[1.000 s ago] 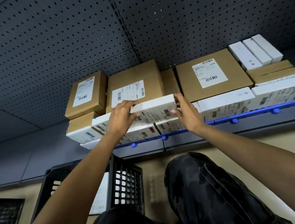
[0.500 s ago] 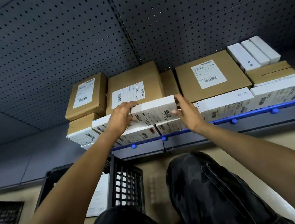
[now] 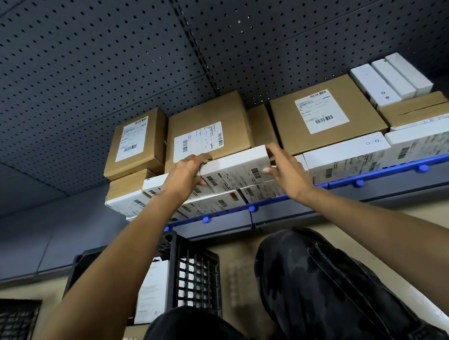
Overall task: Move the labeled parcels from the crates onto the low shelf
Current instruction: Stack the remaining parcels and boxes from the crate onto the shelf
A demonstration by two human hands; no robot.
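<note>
Left hand (image 3: 186, 175) is curled over the left end of a white labeled parcel (image 3: 235, 168) at the centre of the frame, fingers hooked on its top edge. Right hand (image 3: 288, 172) is laid against the parcel's right end, fingers nearly straight, thumb on the front face. Parcel is held on top of other white parcels (image 3: 213, 203) at the front of the low shelf (image 3: 385, 171), just in front of a labeled brown carton (image 3: 207, 127). More cartons and white boxes are lined up toward the right of the frame. Black crate (image 3: 198, 273) is seen lower centre-left, an upright white parcel (image 3: 153, 289) inside it. Pegboard (image 3: 93, 59) fills the upper frame.
</note>
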